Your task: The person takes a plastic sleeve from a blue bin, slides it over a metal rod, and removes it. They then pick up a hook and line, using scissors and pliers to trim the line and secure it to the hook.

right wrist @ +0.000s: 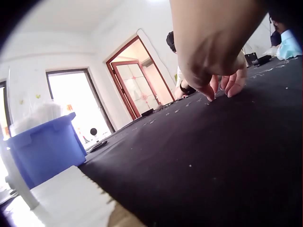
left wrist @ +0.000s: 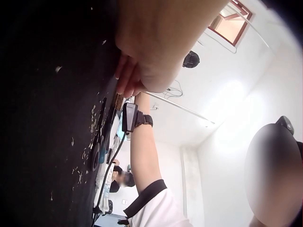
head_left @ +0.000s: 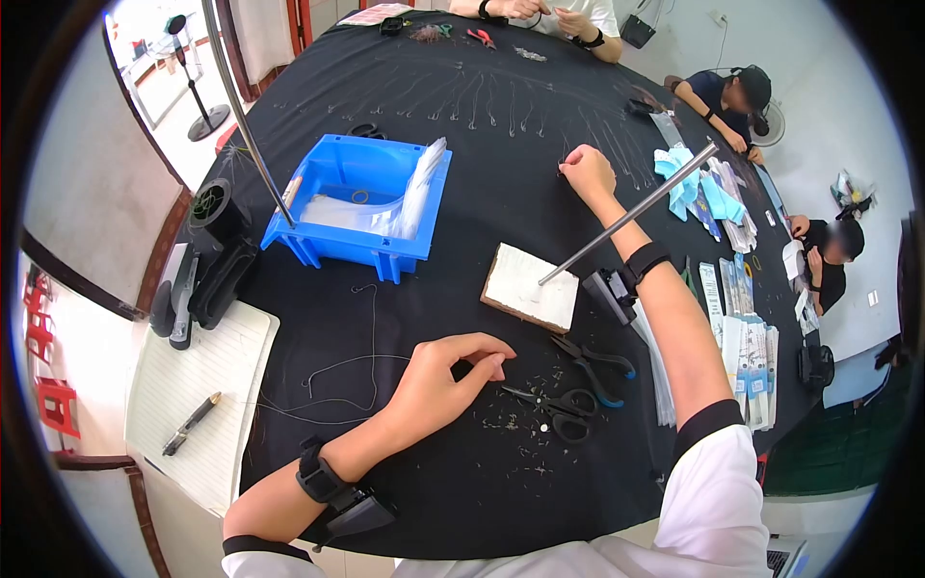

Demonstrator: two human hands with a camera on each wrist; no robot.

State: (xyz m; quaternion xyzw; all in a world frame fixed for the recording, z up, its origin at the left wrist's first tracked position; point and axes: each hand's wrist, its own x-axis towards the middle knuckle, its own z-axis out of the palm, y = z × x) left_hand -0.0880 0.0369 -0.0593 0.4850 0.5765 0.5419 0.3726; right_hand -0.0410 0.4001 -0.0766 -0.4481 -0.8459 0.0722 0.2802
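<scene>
My left hand [head_left: 438, 385] lies low over the black cloth, fingers loosely bent and the thumb near the index finger; nothing shows clearly between them. A thin line [head_left: 374, 323] loops on the cloth and runs up to this hand. Farther out, my right hand [head_left: 590, 175] has its fingertips down at the cloth, beside rows of thin lines [head_left: 472, 101] with small ends. In the right wrist view, that hand [right wrist: 213, 61] pinches something tiny at the cloth, probably a thin line; its fingers partly hide it.
A blue bin [head_left: 361, 249] holds clear bags. A metal rod [head_left: 626, 212] rises at a slant from a white block [head_left: 525, 289]. Scissors [head_left: 568, 414], pliers [head_left: 597, 371] and clippings lie right of my left hand. Notebook [head_left: 173, 385], stapler [head_left: 178, 299] and packets [head_left: 747, 356] flank them. Several people sit around.
</scene>
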